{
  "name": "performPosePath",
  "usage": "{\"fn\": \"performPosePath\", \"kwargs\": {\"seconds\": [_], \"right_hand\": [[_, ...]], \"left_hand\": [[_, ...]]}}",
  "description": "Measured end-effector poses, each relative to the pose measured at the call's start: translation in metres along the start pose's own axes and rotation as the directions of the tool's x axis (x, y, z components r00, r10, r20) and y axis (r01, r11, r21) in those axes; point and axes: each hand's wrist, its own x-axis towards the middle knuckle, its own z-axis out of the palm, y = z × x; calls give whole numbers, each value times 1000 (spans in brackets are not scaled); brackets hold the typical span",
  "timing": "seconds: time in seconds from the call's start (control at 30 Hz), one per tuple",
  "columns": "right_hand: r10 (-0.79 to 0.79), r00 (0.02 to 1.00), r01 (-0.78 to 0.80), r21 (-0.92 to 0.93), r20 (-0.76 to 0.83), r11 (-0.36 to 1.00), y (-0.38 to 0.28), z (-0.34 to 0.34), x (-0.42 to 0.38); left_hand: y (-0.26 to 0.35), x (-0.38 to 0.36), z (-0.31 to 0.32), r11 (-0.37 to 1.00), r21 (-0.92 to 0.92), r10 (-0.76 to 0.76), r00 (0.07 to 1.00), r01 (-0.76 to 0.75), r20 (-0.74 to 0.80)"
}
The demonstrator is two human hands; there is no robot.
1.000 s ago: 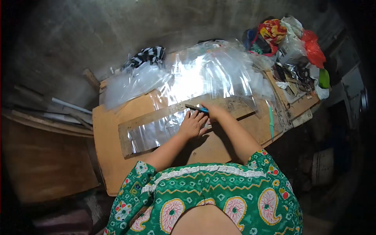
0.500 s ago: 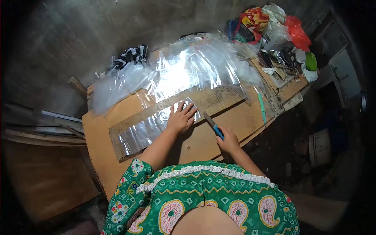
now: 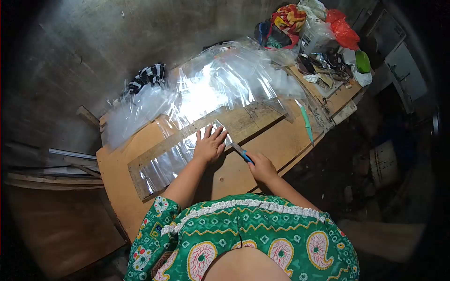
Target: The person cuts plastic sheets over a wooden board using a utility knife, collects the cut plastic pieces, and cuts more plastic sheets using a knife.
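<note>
My left hand (image 3: 209, 146) lies flat with its fingers spread, pressing on a strip of clear plastic film (image 3: 165, 169). The strip runs lengthwise along a worn wooden board (image 3: 258, 121), which rests on the table. In my right hand (image 3: 263, 167) is a blue-handled knife (image 3: 243, 153), my fingers wrapped around its handle. Its blade points up and left, with the tip right at the film's right end, close beside my left fingers.
Shiny clear plastic sheets (image 3: 225, 70) heap along the back of the table (image 3: 220, 179). A green-handled knife (image 3: 305, 122) lies to the right. Bags, a red plastic bag (image 3: 343, 30) and assorted clutter crowd the far right corner. A striped black-and-white cloth (image 3: 147, 77) sits back left.
The knife and my right hand have moved left, toward the film's end and my left hand. My left hand stays flat on the film. The whole view has shifted slightly.
</note>
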Motion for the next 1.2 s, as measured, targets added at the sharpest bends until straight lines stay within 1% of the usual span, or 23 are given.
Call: {"fn": "performPosePath", "kwargs": {"seconds": [0.07,0.17,0.3,0.37,0.4,0.47,0.53,0.6,0.63,0.7,0.73,0.77,0.8,0.87,0.9,0.93,0.97,1.03,1.07,1.1,1.13,1.17,1.2], "right_hand": [[79,996,-78,-20,47,997,-6,8,11],[73,997,-71,-34,41,997,-15,15,29],[79,996,-77,-41,44,996,-11,14,37],[46,999,-45,18,-18,999,2,10,34],[42,999,-41,16,-11,999,0,8,39],[116,991,-112,-57,65,992,-7,1,56],[89,994,-86,-53,65,995,-2,9,90],[77,997,-74,-168,15,983,-2,14,124],[62,998,-59,-170,13,984,-6,16,134],[105,994,-105,-211,-14,972,-9,14,147],[92,996,-91,-211,-3,973,-6,17,148],[143,990,-140,-233,-4,962,-1,21,151],[190,982,-186,-254,-7,949,3,23,152],[134,991,-133,-266,-15,955,3,14,144],[152,988,-154,-327,-32,932,3,7,144],[169,984,-176,-388,-53,905,4,4,144],[151,988,-154,-391,-37,907,6,5,143],[0,987,-72,-443,-161,894,9,6,144],[-14,989,-55,-444,-150,894,3,9,146],[-140,989,116,-322,-52,939,-12,17,145],[-277,960,278,-173,34,945,-28,26,143],[-274,945,303,-160,180,939,-46,38,137],[-271,908,330,-146,319,933,-64,49,130]], "left_hand": [[0,0,0,1000,20,-5,1000,5,-3],[-1,0,3,1000,-13,3,999,-3,-52],[0,-2,-2,1000,-26,6,999,-7,-34],[1,-2,-3,1000,-27,-2,1000,1,-30],[1,-2,-3,1000,-29,-5,1000,4,-24],[1,-2,0,999,-39,-1,999,0,-38],[1,-2,0,999,-46,-23,998,21,-56],[0,-2,2,999,-50,-15,996,11,-86],[-4,-4,4,998,-65,-16,995,10,-99],[-5,-6,4,997,-73,-37,993,29,-109],[-7,-7,5,994,-108,-14,979,-8,-204],[-8,-9,5,990,-136,2,953,-46,-303],[-10,-13,2,991,-131,-18,950,-24,-312],[-9,-35,-9,959,-265,-34,883,-104,-469],[-5,-49,-19,928,-353,-103,831,-117,-546],[0,-68,-24,915,-392,-162,806,-93,-570],[2,-92,-26,903,-430,-229,814,-28,-534],[16,-142,-46,849,-526,-288,879,50,-381],[24,-170,-55,699,-680,-401,909,222,-115],[29,-200,-61,507,-762,-447,879,402,166],[34,-230,-65,241,-854,-480,821,461,308],[39,-250,-73,-42,-875,-471,763,483,444],[49,-258,-98,-150,-925,-468,799,348,377]]}}
